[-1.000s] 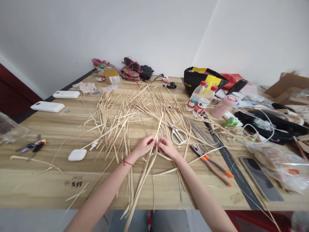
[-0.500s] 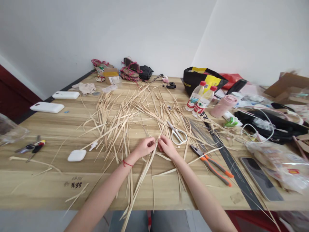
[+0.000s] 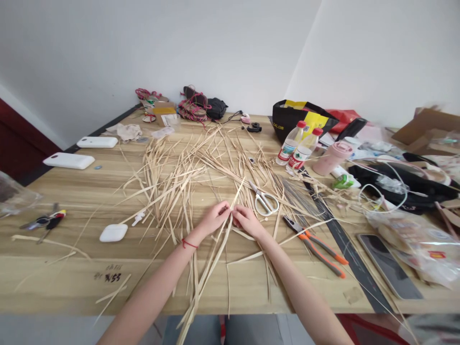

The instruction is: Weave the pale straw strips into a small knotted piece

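my left hand (image 3: 214,218) and my right hand (image 3: 245,221) meet fingertip to fingertip near the middle of the wooden surface (image 3: 72,278). both are curled nearly closed, pinching the same long straw strip (image 3: 212,266). its upper end pokes up past my fingers toward the scissors (image 3: 264,200), and its lower part runs back toward me and hangs off the near edge of the surface. how firm the pinch is, i cannot tell; my fingers hide the exact spot.

the strip lies on top of a loose pile of straw (image 3: 179,177) fanned out across the surface behind my hands, with several stray pieces crossing under my wrists. that is where i judge the trouble to be: the material looks dry and thin, so a sharp fold between my fingertips could crack or split it along the grain. the long tail over the edge could catch on my arm or on the other strips and drag them, or twist the piece out of my grip.

the scissors sit just beyond my right hand, blades pointing away to the left, and the orange-handled pliers (image 3: 316,244) lie near my right forearm; a careless sweep of that arm could knock either. the small white case (image 3: 113,233) is well apart to the left. 2 bottles (image 3: 296,146) stand further back on the right, clear of my hands.
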The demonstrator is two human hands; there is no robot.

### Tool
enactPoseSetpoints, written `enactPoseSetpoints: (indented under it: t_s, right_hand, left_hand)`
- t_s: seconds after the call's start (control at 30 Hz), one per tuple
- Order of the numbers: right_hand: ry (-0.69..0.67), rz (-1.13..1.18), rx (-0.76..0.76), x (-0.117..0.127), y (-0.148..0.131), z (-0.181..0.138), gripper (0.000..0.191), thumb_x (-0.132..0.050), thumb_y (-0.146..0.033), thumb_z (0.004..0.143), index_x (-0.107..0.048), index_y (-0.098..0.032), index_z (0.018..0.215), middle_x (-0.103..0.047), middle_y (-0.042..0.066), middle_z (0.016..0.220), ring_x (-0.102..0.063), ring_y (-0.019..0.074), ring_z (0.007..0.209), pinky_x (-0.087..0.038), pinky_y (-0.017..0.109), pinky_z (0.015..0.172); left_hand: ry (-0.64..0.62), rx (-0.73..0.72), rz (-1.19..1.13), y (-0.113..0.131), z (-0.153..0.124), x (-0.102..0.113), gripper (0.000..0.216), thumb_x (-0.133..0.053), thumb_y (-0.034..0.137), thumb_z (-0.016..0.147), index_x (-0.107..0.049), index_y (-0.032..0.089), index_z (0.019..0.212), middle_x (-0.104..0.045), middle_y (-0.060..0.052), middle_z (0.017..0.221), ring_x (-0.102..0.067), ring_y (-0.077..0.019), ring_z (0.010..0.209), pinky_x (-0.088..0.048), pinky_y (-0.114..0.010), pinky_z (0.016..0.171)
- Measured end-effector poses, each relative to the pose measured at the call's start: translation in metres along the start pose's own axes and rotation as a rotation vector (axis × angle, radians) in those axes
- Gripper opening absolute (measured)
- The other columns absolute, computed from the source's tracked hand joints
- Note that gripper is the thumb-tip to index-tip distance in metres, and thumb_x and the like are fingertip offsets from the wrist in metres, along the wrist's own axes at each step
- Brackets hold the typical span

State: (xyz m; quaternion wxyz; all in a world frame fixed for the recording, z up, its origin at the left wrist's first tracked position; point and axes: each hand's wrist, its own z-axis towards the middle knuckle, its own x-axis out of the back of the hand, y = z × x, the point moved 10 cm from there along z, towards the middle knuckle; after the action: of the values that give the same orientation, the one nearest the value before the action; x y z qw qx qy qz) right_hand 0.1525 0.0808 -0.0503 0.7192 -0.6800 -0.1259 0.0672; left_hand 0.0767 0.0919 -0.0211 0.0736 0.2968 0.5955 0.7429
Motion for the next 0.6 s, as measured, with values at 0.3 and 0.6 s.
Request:
enactPoseSetpoints:
  t_s: [0.3, 0.6]
  right_hand:
    - [0.045, 0.081, -0.080, 0.009, 0.007, 0.002, 0.021, -0.043, -0.031, 0.079, -0.044, -0.018, 0.063, -0.046, -0.005, 0.048, -0.042, 0.0082, 0.042, -0.032, 0.020, 0.043]
    - [-0.128, -0.242, 0.078, -0.009, -0.017, -0.004, 0.011, -0.044, -0.018, 0.074, -0.048, -0.017, 0.063, -0.044, -0.005, 0.056, -0.039, 0.0087, 0.053, -0.032, 0.020, 0.051]
  left_hand:
    - [0.008, 0.013, -0.084, -0.003, 0.002, 0.004, 0.018, -0.040, 0.029, 0.082, -0.044, 0.017, 0.069, -0.038, 0.005, 0.062, -0.037, -0.0092, 0.057, -0.032, -0.020, 0.055]
    - [0.002, 0.024, -0.026, -0.004, 0.001, 0.000, 0.016, -0.041, 0.031, 0.082, -0.048, 0.017, 0.078, -0.046, 0.004, 0.066, -0.043, -0.0095, 0.059, -0.035, -0.019, 0.056]
